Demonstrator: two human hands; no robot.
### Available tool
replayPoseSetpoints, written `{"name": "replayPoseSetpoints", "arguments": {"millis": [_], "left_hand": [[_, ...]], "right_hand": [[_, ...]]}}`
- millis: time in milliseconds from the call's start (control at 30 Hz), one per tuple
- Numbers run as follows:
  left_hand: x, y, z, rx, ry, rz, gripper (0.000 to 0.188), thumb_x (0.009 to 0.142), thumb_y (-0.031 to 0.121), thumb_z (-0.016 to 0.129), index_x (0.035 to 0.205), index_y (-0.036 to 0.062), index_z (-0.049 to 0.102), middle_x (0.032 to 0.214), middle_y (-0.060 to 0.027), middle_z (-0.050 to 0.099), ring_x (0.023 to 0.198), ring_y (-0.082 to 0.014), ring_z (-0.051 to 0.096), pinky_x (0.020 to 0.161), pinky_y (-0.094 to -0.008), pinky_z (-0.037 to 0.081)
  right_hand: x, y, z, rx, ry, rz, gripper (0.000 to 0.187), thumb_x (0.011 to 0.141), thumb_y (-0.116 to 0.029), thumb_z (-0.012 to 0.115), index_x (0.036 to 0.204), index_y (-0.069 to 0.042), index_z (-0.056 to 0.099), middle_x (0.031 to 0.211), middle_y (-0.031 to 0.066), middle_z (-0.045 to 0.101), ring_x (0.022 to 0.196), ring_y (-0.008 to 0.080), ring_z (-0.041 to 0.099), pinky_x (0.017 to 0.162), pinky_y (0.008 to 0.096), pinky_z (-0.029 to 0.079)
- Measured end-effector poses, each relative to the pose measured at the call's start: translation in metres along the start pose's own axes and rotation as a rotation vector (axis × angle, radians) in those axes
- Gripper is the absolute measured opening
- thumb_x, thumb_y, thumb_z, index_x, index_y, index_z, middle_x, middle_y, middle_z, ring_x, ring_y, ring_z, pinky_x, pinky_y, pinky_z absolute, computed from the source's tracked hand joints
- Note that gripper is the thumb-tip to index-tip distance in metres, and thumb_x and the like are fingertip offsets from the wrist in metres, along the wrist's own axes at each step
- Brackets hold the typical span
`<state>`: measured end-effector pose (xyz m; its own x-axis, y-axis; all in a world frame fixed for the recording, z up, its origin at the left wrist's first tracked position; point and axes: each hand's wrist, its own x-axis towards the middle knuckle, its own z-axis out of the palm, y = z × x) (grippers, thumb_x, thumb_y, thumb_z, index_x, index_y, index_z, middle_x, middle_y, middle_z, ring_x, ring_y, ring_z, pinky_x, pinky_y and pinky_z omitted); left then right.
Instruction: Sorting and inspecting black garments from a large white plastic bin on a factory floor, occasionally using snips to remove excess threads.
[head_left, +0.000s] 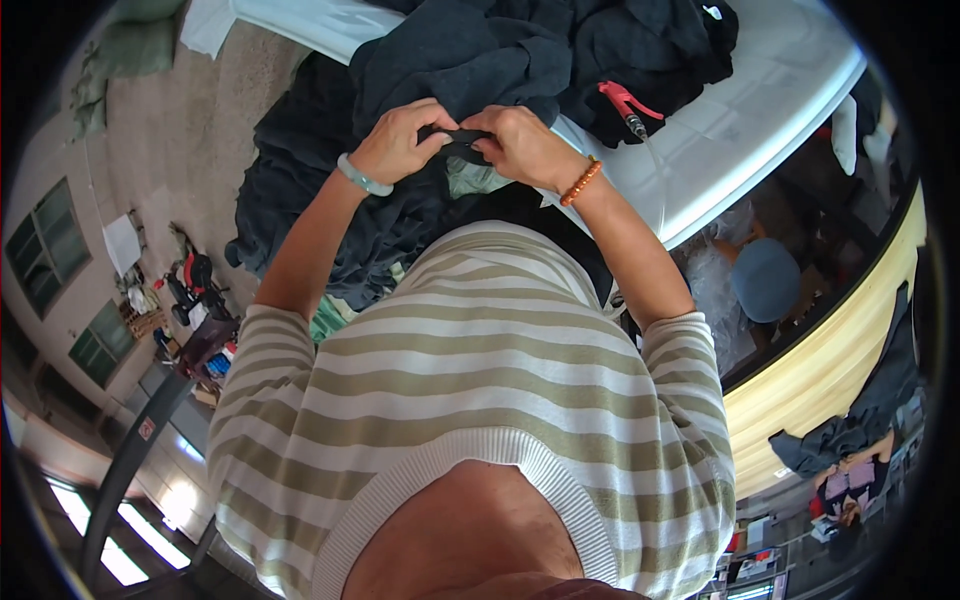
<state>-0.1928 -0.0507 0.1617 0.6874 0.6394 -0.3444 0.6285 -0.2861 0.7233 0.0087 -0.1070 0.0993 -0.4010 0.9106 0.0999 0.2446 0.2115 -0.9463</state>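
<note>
One dark fabric strip (464, 141) was held between the left hand (405, 140) and the right hand (520, 145), on the near side of the dark cloth pile (455, 60) and beyond the striped shirt (480, 350). On each side, the thumb and forefinger were clamped on the strip; the two sets of fingertips were placed near each other. The handling was judged to be partway: a grip was established, but no finished result was shown, and the amount left could not be determined. The strip's long axis was aligned roughly left to right, across the body. Its ends were hidden by the fingers, so no leading end could be identified. To the right, a red-handled tool (627, 103) was positioned by the white table (765, 110).
</note>
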Motion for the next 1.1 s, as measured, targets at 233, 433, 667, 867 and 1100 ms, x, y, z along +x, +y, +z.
{"name": "replayPoseSetpoints", "arguments": {"millis": [233,433,667,867,1100], "left_hand": [[0.010,-0.007,-0.005,-0.190,-0.156,-0.061,0.007,0.084,-0.002,0.060,0.091,-0.0031,0.058,0.080,-0.0014,0.052,0.073,-0.0073,0.052,0.068,-0.0224,0.043],[-0.015,-0.023,0.013,-0.409,-0.256,-0.201,0.016,0.088,0.011,0.066,0.086,-0.0008,0.055,0.073,0.0029,0.048,0.073,-0.0016,0.043,0.064,-0.0210,0.038],[-0.080,-0.066,-0.003,-0.518,-0.037,-0.406,0.010,0.089,0.008,0.065,0.090,-0.0018,0.066,0.080,0.0058,0.059,0.073,-0.0016,0.051,0.066,-0.0171,0.044],[-0.097,-0.041,-0.042,-0.539,0.070,-0.366,0.006,0.088,0.006,0.066,0.088,0.0004,0.065,0.077,0.0072,0.057,0.072,-0.0006,0.049,0.064,-0.0162,0.041],[-0.130,-0.048,-0.065,-0.368,0.068,-0.418,0.008,0.086,0.010,0.068,0.085,0.0032,0.065,0.074,0.0086,0.056,0.067,-0.0003,0.045,0.059,-0.0177,0.038]], "right_hand": [[-0.002,-0.005,-0.003,0.165,-0.012,0.097,0.021,0.075,0.003,0.060,0.094,0.002,0.068,0.090,0.0193,0.066,0.081,0.0354,0.064,0.074,0.0381,0.052],[-0.016,0.003,-0.011,0.363,-0.024,0.282,0.016,0.082,-0.005,0.062,0.096,0.002,0.065,0.074,0.0113,0.063,0.064,0.0183,0.058,0.062,0.0297,0.047],[-0.028,0.026,-0.030,0.414,-0.091,0.348,0.013,0.088,-0.008,0.063,0.098,0.001,0.064,0.069,0.0009,0.055,0.063,0.0051,0.047,0.059,0.0221,0.043],[-0.018,0.005,-0.032,0.117,-0.271,0.280,0.017,0.088,-0.010,0.066,0.102,-0.001,0.063,0.085,0.0041,0.064,0.072,0.0115,0.060,0.067,0.0246,0.048],[-0.037,0.016,-0.039,-0.412,-0.025,0.114,0.018,0.080,-0.022,0.069,0.092,-0.008,0.069,0.096,0.0047,0.067,0.082,0.0286,0.065,0.071,0.0348,0.052]]}}
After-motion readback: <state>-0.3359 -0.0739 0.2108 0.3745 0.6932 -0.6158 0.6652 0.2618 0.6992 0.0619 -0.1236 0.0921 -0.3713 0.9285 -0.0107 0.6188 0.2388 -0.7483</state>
